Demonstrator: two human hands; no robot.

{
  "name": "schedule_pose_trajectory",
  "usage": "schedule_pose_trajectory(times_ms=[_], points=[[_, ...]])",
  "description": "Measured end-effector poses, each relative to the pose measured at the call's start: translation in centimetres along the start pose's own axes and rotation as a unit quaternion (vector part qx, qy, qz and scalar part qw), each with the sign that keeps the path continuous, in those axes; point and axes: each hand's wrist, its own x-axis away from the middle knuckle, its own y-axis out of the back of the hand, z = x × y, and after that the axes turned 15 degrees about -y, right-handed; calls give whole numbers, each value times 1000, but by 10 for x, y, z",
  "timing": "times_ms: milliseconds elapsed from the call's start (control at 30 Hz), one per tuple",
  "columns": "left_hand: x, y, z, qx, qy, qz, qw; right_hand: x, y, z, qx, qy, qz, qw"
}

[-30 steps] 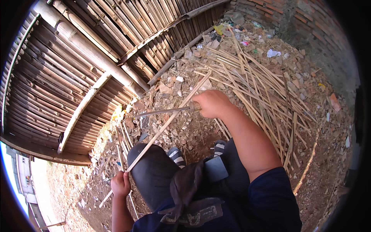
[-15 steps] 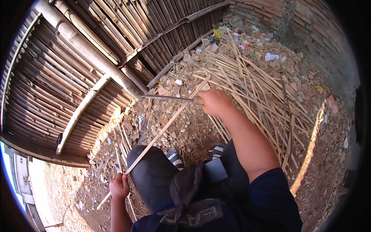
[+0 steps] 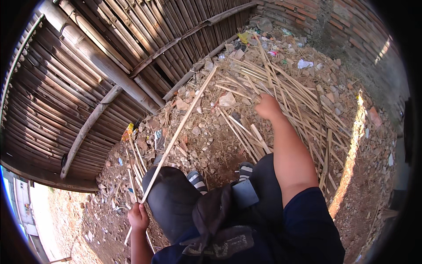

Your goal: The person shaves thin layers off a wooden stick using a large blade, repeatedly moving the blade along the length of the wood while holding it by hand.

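Note:
My left hand point(image 3: 138, 216) is closed round the lower part of a long, pale bamboo strip point(image 3: 181, 126). The strip slants up and away past my left knee, its far end free above the rubble. Out to the right, my right hand point(image 3: 267, 106) is closed on the handle of a long-bladed knife point(image 3: 249, 89). Its blade points up and to the left, apart from the strip and over the edge of a pile of bamboo strips point(image 3: 294, 105); motion and the pile behind make its outline hard to see.
Several more strips point(image 3: 241, 136) lie in front of my right foot, and another bundle point(image 3: 137, 160) lies beside my left knee. A bamboo wall point(image 3: 74, 101) rises at the left, a brick wall point(image 3: 299, 13) at the back right. Stony rubble and litter cover the ground.
The knife, earlier lying across the strip, has swung away to the right with my right hand. The strip's far end has moved left and up, and my left hand still holds it.

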Motion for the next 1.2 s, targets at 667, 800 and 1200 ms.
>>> schedule_pose_trajectory(times_ms=[667,800,1200], points=[[-13,11,-11,7,-26,6,1000,58,22,42,32,226,-5,973],[0,17,4,12,-43,2,999,14,18,9,-62,98,-77,990],[7,11,0,18,-22,7,1000,63,21,44,-42,236,-58,969]])
